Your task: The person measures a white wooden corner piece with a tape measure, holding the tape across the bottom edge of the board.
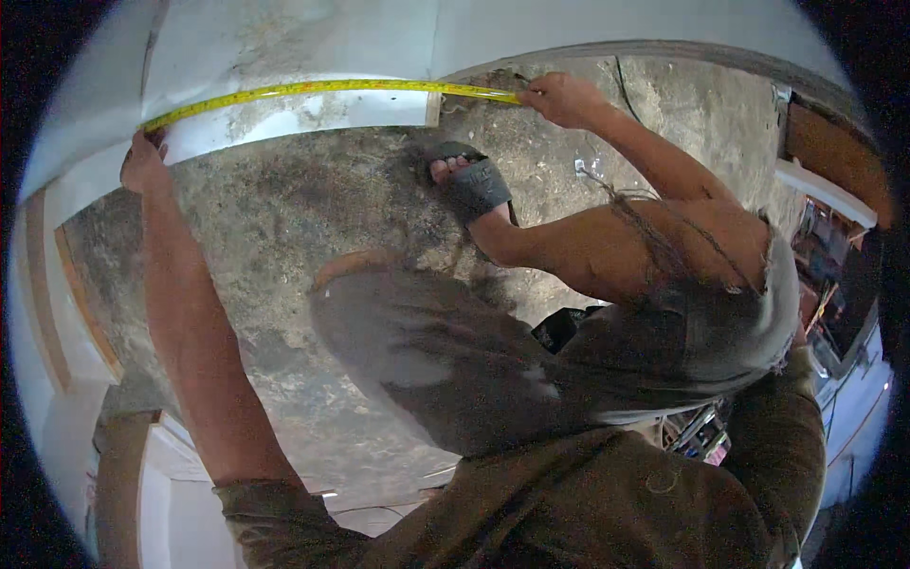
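Fingers [534,92] of the right hand [569,100] are pinched on the right-hand end of a yellow tape-measure blade [332,85], while the left hand [143,169] grips its opposite end, digits bent and partly hidden. Stretched between the 2 hands, the blade bows slightly upward in the fisheye view. It passes across a white panel [313,116] and runs on beyond that panel's right edge, over the stained concrete floor [284,209]. Whether it touches the panel along its length, I cannot tell, nor can I make out the tape's case.

Below the blade, 1 foot [491,230] in a grey open-toed sandal [477,188] rests on the concrete, toes pointing left, near the panel's right end. A bent knee in grey trousers [427,351] fills the middle. Near the right hand runs a thin dark cord [622,85]; a narrow wooden strip [87,299] borders the floor at far left.
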Motion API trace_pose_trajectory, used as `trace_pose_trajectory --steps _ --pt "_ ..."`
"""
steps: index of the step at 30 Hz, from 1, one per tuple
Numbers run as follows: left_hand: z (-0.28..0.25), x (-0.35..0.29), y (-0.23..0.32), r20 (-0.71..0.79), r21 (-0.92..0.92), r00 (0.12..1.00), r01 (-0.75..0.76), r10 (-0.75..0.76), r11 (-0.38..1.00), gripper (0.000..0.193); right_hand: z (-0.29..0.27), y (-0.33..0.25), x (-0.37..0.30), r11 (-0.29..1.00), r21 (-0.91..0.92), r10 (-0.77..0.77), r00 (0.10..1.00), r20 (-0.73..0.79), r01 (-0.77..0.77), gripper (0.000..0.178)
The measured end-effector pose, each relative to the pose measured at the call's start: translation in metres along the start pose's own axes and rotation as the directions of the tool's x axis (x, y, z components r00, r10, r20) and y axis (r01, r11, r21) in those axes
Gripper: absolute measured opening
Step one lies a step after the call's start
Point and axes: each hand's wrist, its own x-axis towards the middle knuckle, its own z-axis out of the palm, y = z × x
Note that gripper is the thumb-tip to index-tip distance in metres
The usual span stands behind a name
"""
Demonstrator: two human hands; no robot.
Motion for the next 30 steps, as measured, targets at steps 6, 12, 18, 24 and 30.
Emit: trace_pose_trajectory --steps 6,12,18,24,30 --pt "-0.006 0.003 -0.002 0.078 0.162 0.993 -0.105 0.093 0.981 0.032 0.014 0.009 0.005 0.999 0.024 0.031 0.999 -0.017 -0.031 0.046" --pt "-0.01 0.002 0.0 0.15 0.103 0.963 -0.239 0.223 0.965 0.031 0.023 0.015 0.007 1.0 0.004 0.01 0.996 -0.085 -0.01 0.044" --pt "0.004 -0.017 0.025 -0.042 0.006 0.996 0.076 -0.076 0.997 0.027 0.024 0.016 0.008 0.994 0.074 0.079 0.995 -0.057 -0.075 0.043" --pt "0.006 -0.027 0.034 -0.027 -0.026 0.998 0.055 -0.056 0.998 0.022 0.022 0.014 0.008 0.998 0.027 0.058 0.995 -0.082 -0.056 0.044" --pt "0.007 -0.024 0.033 -0.054 -0.026 0.996 0.075 -0.076 0.997 0.023 0.016 0.013 0.008 0.999 0.042 0.032 0.999 -0.025 -0.031 0.047"
